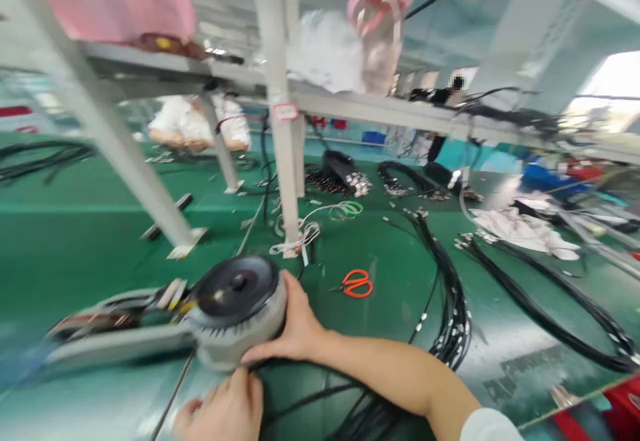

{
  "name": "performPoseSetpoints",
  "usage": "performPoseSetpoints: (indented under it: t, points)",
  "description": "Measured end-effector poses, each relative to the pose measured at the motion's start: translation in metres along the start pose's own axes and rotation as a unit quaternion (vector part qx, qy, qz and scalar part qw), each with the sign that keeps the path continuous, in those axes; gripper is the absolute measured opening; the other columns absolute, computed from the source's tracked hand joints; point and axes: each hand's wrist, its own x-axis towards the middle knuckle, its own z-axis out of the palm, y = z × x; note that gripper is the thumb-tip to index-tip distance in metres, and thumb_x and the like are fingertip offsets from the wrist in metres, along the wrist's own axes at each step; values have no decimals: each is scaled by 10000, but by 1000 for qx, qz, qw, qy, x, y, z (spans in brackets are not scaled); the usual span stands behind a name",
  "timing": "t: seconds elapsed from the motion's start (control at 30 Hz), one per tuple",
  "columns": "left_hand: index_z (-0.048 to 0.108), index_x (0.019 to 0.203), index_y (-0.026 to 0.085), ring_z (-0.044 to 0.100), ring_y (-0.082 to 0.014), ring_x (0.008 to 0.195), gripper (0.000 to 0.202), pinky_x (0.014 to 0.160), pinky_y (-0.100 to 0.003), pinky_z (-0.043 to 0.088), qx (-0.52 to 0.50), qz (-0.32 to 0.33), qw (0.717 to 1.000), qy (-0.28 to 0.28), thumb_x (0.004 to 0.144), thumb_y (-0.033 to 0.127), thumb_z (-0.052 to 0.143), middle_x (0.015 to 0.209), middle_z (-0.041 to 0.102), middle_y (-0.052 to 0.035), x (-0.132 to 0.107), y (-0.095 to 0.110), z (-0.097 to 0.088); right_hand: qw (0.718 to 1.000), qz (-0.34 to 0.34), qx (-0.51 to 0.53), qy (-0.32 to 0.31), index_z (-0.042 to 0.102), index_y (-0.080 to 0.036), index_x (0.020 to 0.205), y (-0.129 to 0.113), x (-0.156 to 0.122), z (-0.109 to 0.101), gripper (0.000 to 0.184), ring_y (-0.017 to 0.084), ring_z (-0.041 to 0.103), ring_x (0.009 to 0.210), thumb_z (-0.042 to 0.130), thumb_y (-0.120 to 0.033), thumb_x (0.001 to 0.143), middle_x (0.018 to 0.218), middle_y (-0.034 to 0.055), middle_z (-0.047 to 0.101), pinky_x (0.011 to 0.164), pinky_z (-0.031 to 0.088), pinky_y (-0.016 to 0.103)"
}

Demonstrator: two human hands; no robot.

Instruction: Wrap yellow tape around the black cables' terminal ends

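A drum-shaped grey machine (240, 341) with a black round top stands at the left front of the green bench. A long grey housing (125, 344) runs left from it, blurred, with coloured parts in between. My right hand (295, 327) grips the drum's right side, fingers behind and thumb across the front. Just below the drum, my left hand (225, 407) is closed with its fingers curled. What it holds, if anything, is hidden. Orange-handled scissors (357, 284) lie to the right of the machine.
Bundles of black cables (453, 307) lie on the right, and more black cable (370, 417) is under my right arm. White posts (284, 134) carry a shelf above the bench. White cord (300, 241) lies by a post. Another person (200, 124) sits across the bench.
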Motion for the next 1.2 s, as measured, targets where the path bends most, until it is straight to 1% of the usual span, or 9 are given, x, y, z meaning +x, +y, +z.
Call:
performPoseSetpoints:
  t: [0.17, 0.27, 0.37, 0.57, 0.7, 0.83, 0.93, 1.1, 1.2]
  points:
    - [649, 857, 178, 668, -292, 907, 338, 899, -440, 313, 17, -45, 999, 0, 1003, 238, 350, 877, 731, -109, -5, -21, -10, 999, -26, 15, 20, 105, -162, 1588, 3, -7, 12, 1423, 343, 259, 1508, 902, -662, 519, 1629, 215, 217, 1255, 187, 509]
    - [642, 859, 171, 650, -285, 902, 290, 892, -438, 305, 16, -87, 996, 16, 995, 213, 389, 864, 714, -107, -5, -34, -10, 1000, -7, 2, 17, 61, -161, 1599, 9, -6, 17, 1427, 346, 252, 1511, 896, -645, 548, 1641, 212, 191, 1248, 197, 532]
    - [636, 844, 157, 636, -279, 870, 244, 885, -443, 304, 11, -102, 994, 32, 973, 179, 429, 850, 697, -109, -9, -25, -4, 1000, -13, -11, 4, 61, -174, 1604, 9, -8, 17, 1409, 348, 261, 1507, 894, -628, 563, 1642, 200, 196, 1238, 224, 543]
    - [646, 858, 144, 622, -266, 809, 192, 884, -452, 310, -39, -55, 997, 33, 943, 143, 474, 827, 686, -101, -15, 6, 6, 999, -15, -28, 4, 39, -183, 1607, 7, -9, 15, 1418, 354, 274, 1500, 898, -613, 563, 1639, 192, 202, 1233, 234, 556]
    - [631, 819, 161, 617, -271, 799, 228, 857, -462, 312, -27, -42, 998, 28, 973, 193, 465, 812, 683, -94, -15, -16, -1, 999, -3, -33, -2, 36, -184, 1603, 9, -9, 16, 1424, 358, 286, 1492, 905, -604, 557, 1639, 195, 183, 1232, 235, 562]
    - [628, 839, 163, 618, -272, 829, 237, 863, -460, 314, -10, -83, 995, 47, 990, 195, 448, 826, 682, -93, -13, -38, -5, 999, -7, -34, -3, 37, -171, 1600, 10, -9, 16, 1423, 371, 248, 1505, 909, -597, 558, 1643, 205, 146, 1233, 218, 579]
    - [629, 834, 159, 611, -274, 822, 209, 873, -462, 317, -10, -102, 994, 48, 969, 175, 470, 828, 679, -95, -13, -29, 1, 999, -7, -32, 2, 21, -173, 1600, 10, -8, 17, 1444, 368, 283, 1490, 915, -598, 549, 1633, 206, 178, 1228, 242, 568]
    - [629, 826, 160, 600, -262, 783, 170, 859, -454, 319, -41, -70, 996, 43, 938, 151, 502, 795, 672, -85, -17, 4, 12, 999, -6, -32, 7, 40, -185, 1599, 8, -8, 18, 1426, 364, 329, 1464, 914, -597, 551, 1620, 188, 218, 1228, 259, 543]
    - [620, 810, 169, 601, -263, 773, 178, 839, -458, 318, -42, -51, 997, 44, 946, 180, 506, 794, 674, -79, -18, -5, 9, 999, -5, -35, 8, 49, -192, 1599, 8, -9, 18, 1413, 373, 323, 1465, 910, -602, 556, 1620, 183, 217, 1226, 260, 552]
